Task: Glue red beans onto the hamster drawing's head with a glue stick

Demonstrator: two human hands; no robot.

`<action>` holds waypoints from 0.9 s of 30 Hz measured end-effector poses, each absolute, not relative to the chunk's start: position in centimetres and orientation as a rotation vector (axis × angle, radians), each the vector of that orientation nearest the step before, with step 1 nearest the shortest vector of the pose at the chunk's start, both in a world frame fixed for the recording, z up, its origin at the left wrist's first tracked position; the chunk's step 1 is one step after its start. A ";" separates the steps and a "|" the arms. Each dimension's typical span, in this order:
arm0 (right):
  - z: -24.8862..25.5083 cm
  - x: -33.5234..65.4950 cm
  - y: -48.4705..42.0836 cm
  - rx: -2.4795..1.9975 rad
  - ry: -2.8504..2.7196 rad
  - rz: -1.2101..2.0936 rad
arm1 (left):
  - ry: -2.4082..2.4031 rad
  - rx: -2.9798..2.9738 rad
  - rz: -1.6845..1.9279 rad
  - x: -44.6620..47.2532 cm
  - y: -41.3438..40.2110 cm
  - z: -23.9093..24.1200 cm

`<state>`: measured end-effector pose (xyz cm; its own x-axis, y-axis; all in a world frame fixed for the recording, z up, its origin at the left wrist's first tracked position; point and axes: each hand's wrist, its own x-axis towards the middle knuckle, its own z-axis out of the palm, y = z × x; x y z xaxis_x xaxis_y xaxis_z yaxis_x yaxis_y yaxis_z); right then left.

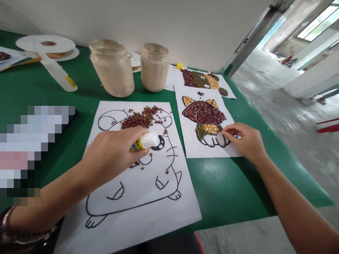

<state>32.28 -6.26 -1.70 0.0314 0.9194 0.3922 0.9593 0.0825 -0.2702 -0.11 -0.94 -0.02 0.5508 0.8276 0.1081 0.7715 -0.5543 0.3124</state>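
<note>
My left hand (pixel 111 151) is wrapped round a glue stick (pixel 144 141) with a yellow label and white end, held above a large line drawing of a hamster (pixel 148 194). A loose heap of red and green beans (pixel 139 118) lies near that drawing's top, with a few scattered lower down. At the right, my right hand (pixel 245 141) has thumb and forefinger pinched at the edge of a smaller animal picture (pixel 203 116). Dark red beans fill its head; yellow corn (pixel 210 128) and green beans (pixel 201 131) cover its chest. Anything between those fingertips is too small to make out.
Two cloudy jars (pixel 112 70) (pixel 155 67) stand along the wall. Left of them are a white spool (pixel 46 44) and a white glue bottle (pixel 58 72). Another bean picture (pixel 203 80) lies behind, beside a yellow cap (pixel 179 66). The green table (pixel 219 183) ends at the right.
</note>
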 end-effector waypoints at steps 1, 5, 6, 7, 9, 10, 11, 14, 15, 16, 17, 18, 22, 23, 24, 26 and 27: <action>-1.7 32.4 -6.3 -1.855 -1.890 -0.120 | 1.340 2.549 0.359 -0.1 -0.9 0.0; -1.8 32.5 -6.1 -1.846 -1.914 -0.144 | 1.353 2.517 0.345 0.1 -0.8 0.0; -1.8 32.5 -6.1 -1.840 -1.924 -0.149 | 1.352 2.518 0.349 0.1 -0.8 0.0; -1.8 32.5 -6.0 -1.837 -1.934 -0.154 | 1.349 2.523 0.355 0.1 -0.8 -0.1; -1.8 32.5 -6.0 -1.837 -1.959 -0.168 | 1.345 2.535 0.371 0.1 -0.8 -0.1; -1.8 32.4 -6.0 -1.840 -1.971 -0.177 | 1.345 2.541 0.377 0.0 -0.8 -0.2; -1.7 32.4 -6.0 -1.845 -1.980 -0.186 | 1.345 2.545 0.381 0.0 -0.8 -0.2; -1.6 32.4 -6.0 -1.859 -1.984 -0.199 | 1.339 2.547 0.384 -0.1 -0.8 -0.3; -1.6 32.4 -5.9 -1.863 -1.982 -0.196 | 1.335 2.547 0.384 -0.1 -0.8 -0.3; -1.5 32.3 -5.9 -1.868 -1.980 -0.191 | 1.332 2.548 0.386 -0.1 -0.8 -0.3; -1.5 32.3 -5.9 -1.874 -1.980 -0.186 | 1.330 2.550 0.388 -0.1 -0.8 -0.3; -1.4 32.3 -5.9 -1.881 -1.981 -0.181 | 1.330 2.552 0.389 0.0 -0.8 -0.3; -1.2 32.3 -6.0 -1.894 -2.005 -0.176 | 1.335 2.554 0.384 0.0 -0.8 -0.3; -1.2 32.2 -6.0 -1.892 -2.018 -0.179 | 1.339 2.553 0.382 0.0 -0.9 -0.3; -1.1 32.2 -6.0 -1.891 -2.034 -0.184 | 1.344 2.551 0.378 0.0 -0.9 -0.2; -1.0 32.2 -6.1 -1.891 -2.067 -0.197 | 1.357 2.544 0.368 0.0 -0.9 -0.2; -1.0 32.1 -6.1 -1.891 -2.081 -0.206 | 1.361 2.541 0.363 0.0 -0.9 -0.1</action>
